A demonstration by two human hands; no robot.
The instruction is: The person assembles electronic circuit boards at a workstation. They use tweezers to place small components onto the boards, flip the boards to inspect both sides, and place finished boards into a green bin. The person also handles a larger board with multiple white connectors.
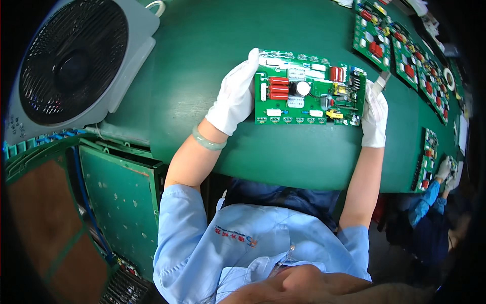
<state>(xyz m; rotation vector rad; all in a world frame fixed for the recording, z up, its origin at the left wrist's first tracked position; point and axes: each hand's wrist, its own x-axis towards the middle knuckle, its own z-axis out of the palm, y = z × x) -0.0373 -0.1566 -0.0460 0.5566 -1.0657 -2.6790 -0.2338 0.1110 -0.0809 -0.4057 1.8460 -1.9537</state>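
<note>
Green table [192, 55] fills most of the view, bent by the lens, front edge close to the blue shirt [273, 223], which has small red + blue print on the chest. Grey fan [73, 66] far L, dark scrawl on its lower corner. Chipped green cabinet [119, 197] below that. Co-worker [425, 213] far R, blue sleeves, gloves. More boards [372, 38] run down the table's R side. Wide stretch of green top btwn fan and L hand, narrower one btwn R hand and those boards. Main board [310, 93] is btwn both hands, well in from the front edge; can't tell if it touches the table. L hand [235, 96], white glove: fingers tog., pressed along the L edge. R hand [374, 116], same glove: curled at the R edge, fingers partly hidden. Pale green bangle [208, 142] on L wrist. Tiny grey bit [382, 82] by R fingertips, idk what.
</note>
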